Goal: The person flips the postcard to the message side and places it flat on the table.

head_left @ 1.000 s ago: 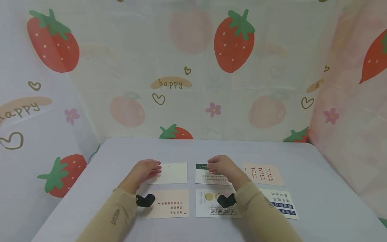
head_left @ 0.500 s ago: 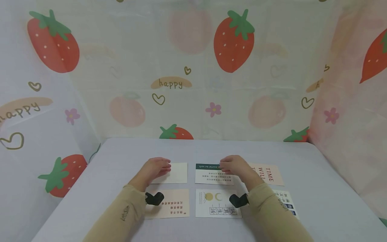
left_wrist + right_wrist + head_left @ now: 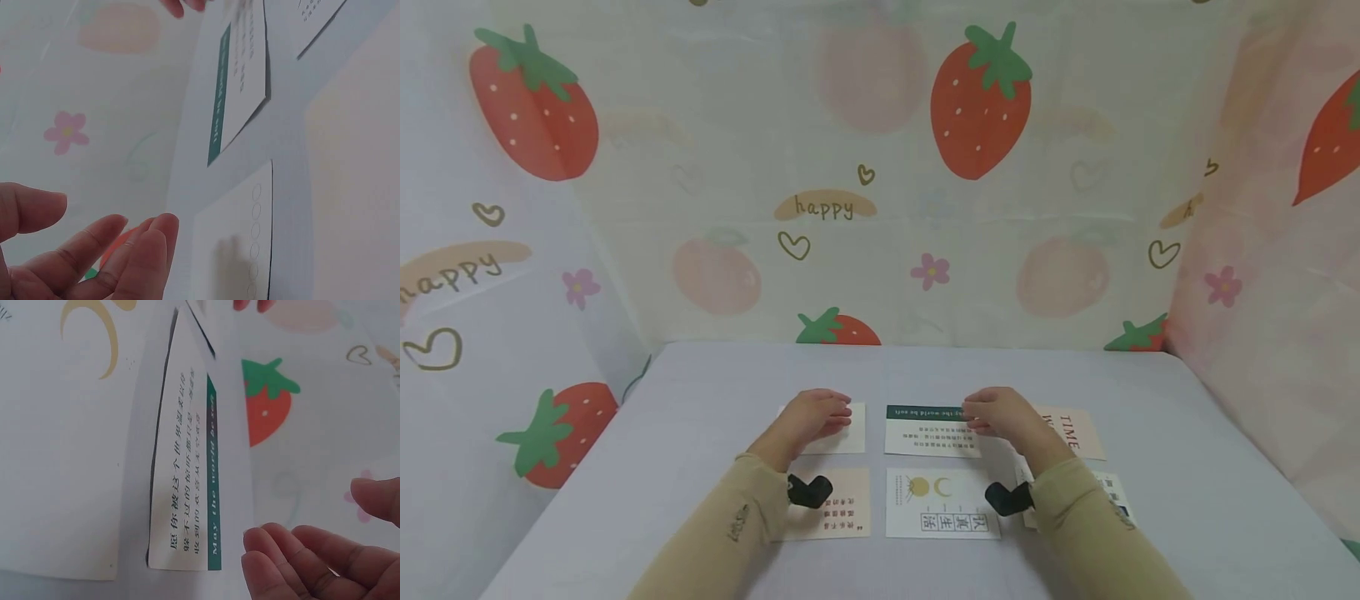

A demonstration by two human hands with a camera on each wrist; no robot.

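My left hand (image 3: 811,419) hovers over the left part of a plain white card (image 3: 856,440) in the back row. Its fingers are loosely bent and hold nothing; in the left wrist view a row of small printed circles runs along that card (image 3: 231,250). Over the right end of a white card with a green band (image 3: 925,437) is my right hand (image 3: 1006,418), fingers relaxed and nothing between them. Its wrist partly covers a pale pink card with red "TIME" lettering (image 3: 1086,433). The green band reads "May the world be soft" in the right wrist view.
In the front row lie a peach card with red writing (image 3: 850,500), a white card with a gold moon (image 3: 943,504) and a white card (image 3: 1112,482) partly behind the right sleeve. A strawberry-print cloth (image 3: 880,275) surrounds the white table (image 3: 1195,475) at back and sides.
Both hands have drifted to the right, the left further across the plain card and the right toward the pink one. The cards lie where they were.
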